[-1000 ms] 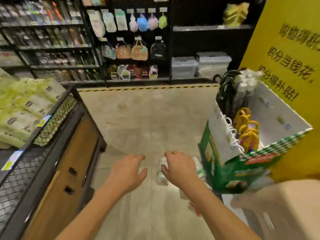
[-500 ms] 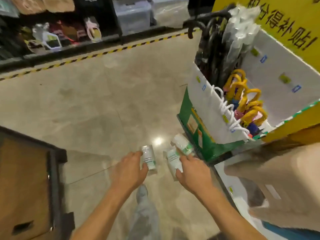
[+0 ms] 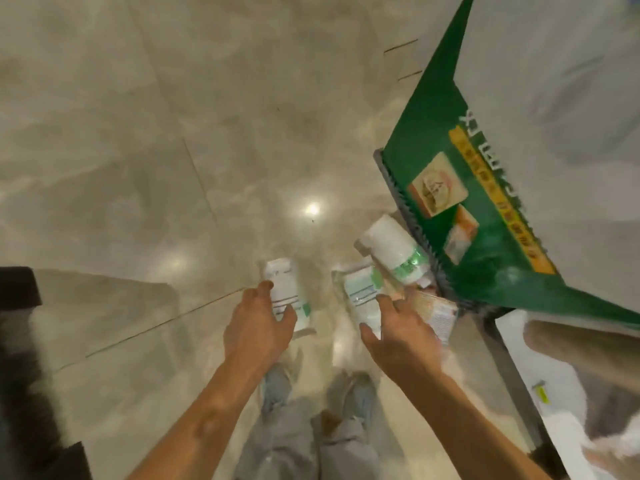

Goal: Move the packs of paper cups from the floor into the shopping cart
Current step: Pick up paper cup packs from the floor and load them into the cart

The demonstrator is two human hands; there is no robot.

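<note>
My left hand (image 3: 258, 329) gripping the left paper-cup pack (image 3: 286, 291) on the floor (image 3: 138, 133), my right hand (image 3: 403, 336) clasping the middle pack (image 3: 360, 294), third pack (image 3: 391, 249) beside green display box (image 3: 485, 244).

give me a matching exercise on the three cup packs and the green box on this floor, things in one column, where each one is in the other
Things:
1. left pack of white-and-green paper cups
2. middle pack of white-and-green paper cups
3. right pack of white-and-green paper cups
4. green cardboard display box

Places:
a. the right hand grips it
b. stands at the right of the view
c. the left hand grips it
d. no hand on it, beside the box's base

Pairs: 1-c, 2-a, 3-d, 4-b
</note>
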